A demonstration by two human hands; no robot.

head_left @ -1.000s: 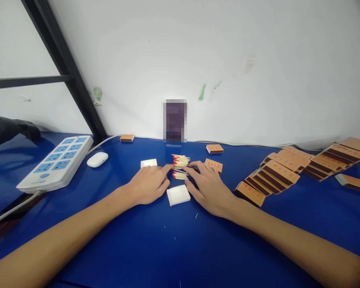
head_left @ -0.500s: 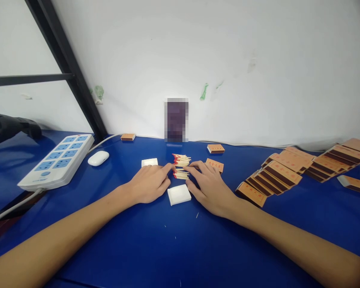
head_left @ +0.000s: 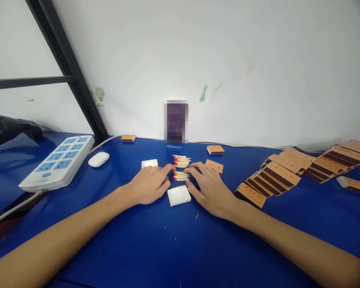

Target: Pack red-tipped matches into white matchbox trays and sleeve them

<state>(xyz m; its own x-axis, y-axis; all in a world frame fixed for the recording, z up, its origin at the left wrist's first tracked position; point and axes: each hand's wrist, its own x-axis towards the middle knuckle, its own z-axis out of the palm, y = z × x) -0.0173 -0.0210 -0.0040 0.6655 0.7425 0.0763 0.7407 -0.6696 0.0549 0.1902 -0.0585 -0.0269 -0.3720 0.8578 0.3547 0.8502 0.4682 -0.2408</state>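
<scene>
Two small piles of red-headed matches lie between my hands, their heads to the left. The far pile (head_left: 182,161) is loosely stacked; a strip of blue separates it from the near pile (head_left: 181,176). With its index finger stretched out, my left hand (head_left: 150,185) touches or nearly touches the red heads. My right hand (head_left: 211,190), fingers spread and bent, has its fingertips at the bare ends of the near matches. Just in front sits a white matchbox tray (head_left: 179,195). Another white tray (head_left: 149,163) is partly hidden behind my left hand, and an orange matchbox (head_left: 215,166) behind my right.
Rows of orange matchboxes (head_left: 276,174) lean at the right. Single matchboxes stand near the wall, one left (head_left: 128,138) and one right (head_left: 215,149). A power strip (head_left: 58,162) and white earbud case (head_left: 99,159) lie left on the blue table (head_left: 144,248).
The near matches have been drawn slightly toward me, and the gap from the far pile is now plainer. My hands have barely shifted; the view has tilted a little.
</scene>
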